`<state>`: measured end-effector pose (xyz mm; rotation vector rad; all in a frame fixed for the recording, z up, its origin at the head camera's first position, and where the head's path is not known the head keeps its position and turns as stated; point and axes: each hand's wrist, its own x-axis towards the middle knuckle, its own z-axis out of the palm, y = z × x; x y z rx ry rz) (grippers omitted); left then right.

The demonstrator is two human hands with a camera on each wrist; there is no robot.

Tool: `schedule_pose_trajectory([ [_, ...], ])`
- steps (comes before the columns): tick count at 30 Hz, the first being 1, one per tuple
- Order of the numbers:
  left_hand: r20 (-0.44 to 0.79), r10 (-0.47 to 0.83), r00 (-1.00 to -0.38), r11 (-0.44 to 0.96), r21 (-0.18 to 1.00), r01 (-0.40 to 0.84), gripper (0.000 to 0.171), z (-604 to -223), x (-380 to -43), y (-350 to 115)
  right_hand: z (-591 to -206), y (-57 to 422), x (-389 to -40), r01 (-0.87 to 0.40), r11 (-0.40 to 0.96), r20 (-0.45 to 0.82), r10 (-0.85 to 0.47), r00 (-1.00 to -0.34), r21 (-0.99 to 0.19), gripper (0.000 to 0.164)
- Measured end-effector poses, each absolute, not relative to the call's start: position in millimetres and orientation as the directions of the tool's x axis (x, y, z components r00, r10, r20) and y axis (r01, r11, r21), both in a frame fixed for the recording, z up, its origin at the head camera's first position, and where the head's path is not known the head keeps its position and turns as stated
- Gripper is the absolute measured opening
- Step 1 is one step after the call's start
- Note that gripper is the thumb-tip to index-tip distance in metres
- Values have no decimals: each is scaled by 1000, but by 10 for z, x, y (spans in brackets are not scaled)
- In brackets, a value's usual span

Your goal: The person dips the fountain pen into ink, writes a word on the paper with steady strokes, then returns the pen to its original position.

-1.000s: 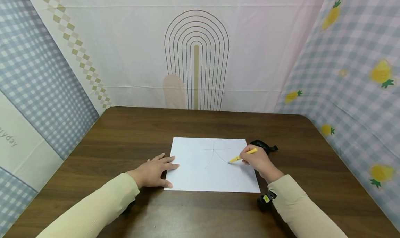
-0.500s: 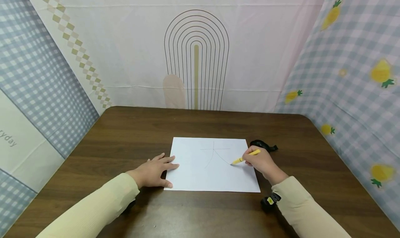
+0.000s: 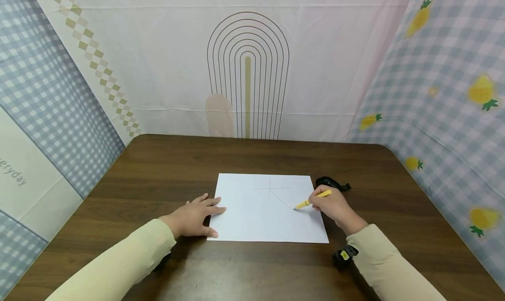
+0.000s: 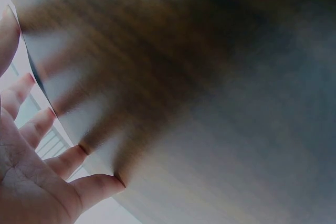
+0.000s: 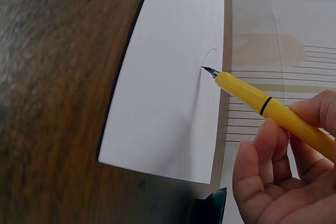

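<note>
A white sheet of paper (image 3: 244, 224) lies on the brown wooden table (image 3: 177, 160). Thin dark strokes on it form a cross with two curved legs. My right hand (image 3: 333, 204) pinches a yellow fountain pen (image 5: 247, 93) between thumb and fingers. The pen's nib (image 5: 209, 71) is at the paper, at the lower end of the right curved stroke. My left hand (image 3: 193, 217) rests at the sheet's left edge with fingers spread. In the left wrist view its fingertips (image 4: 79, 153) press down along the paper's edge.
A shiny black object (image 3: 333, 184) with a short tail lies just beyond the paper's right edge. A patterned cloth (image 3: 177, 73) hangs behind the table, and checked cloths (image 3: 453, 116) flank it on both sides.
My right hand has moved a little right and toward me with the fountain pen, and the right curved stroke has grown longer. The left hand and the paper stay in place.
</note>
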<state>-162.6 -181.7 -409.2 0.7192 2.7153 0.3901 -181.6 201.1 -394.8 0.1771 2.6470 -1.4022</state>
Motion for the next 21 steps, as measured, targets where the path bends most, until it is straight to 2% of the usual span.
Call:
schedule_pose_trajectory([
  [21,-222,517,-827,836,339,432,71,-4073,-1616,-1820,-3932,2061,-1781,161,543,-175,25,-984,-824,13],
])
